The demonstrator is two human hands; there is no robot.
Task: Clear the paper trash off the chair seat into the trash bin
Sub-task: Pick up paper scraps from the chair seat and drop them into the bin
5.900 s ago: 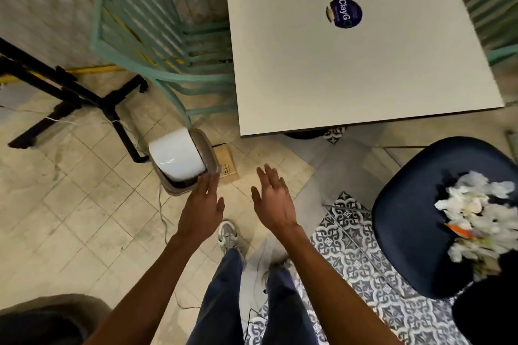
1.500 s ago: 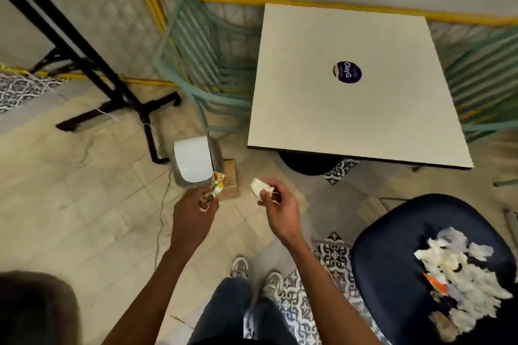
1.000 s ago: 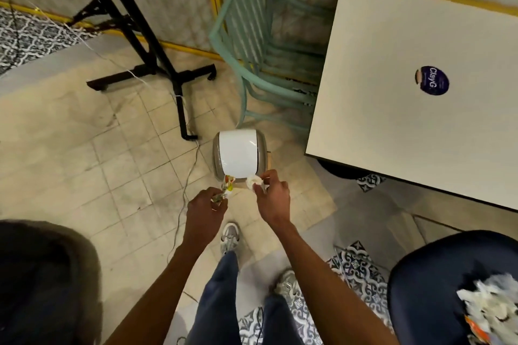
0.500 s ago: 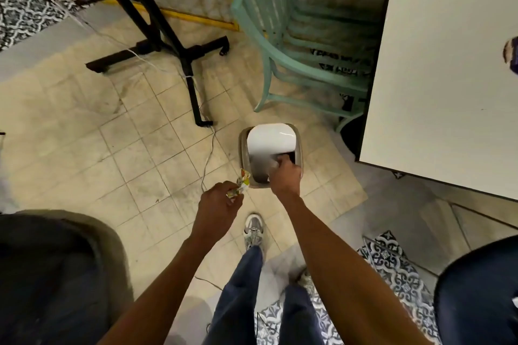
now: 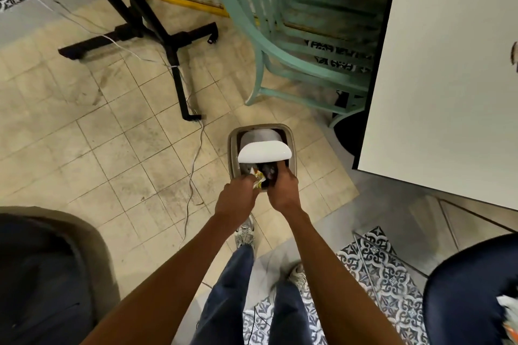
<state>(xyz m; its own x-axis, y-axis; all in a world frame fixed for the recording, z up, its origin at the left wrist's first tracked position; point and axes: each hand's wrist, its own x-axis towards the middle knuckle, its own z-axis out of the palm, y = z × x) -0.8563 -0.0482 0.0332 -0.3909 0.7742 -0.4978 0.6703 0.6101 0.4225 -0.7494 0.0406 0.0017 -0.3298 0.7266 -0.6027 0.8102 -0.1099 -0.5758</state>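
Observation:
The trash bin (image 5: 233, 148) stands on the tiled floor in front of me, its white swing lid (image 5: 265, 152) tipped open. My left hand (image 5: 238, 200) pinches a crumpled yellow-and-white wrapper (image 5: 258, 179) at the bin's near rim. My right hand (image 5: 283, 190) reaches into the opening under the lid, and its fingertips are hidden there. The dark blue chair seat (image 5: 471, 288) is at the lower right, with a bit of the paper trash (image 5: 508, 309) showing at the frame edge.
A teal slatted chair (image 5: 280, 50) and a white table (image 5: 448, 64) stand behind and right of the bin. A black stand base (image 5: 173, 45) and a loose cable (image 5: 193, 176) lie to the left. A dark seat (image 5: 42, 274) fills the lower left corner.
My left hand has carried the wrapper from beside the bin to its opening. My right hand stays in the opening, and the white paper it held earlier is out of sight.

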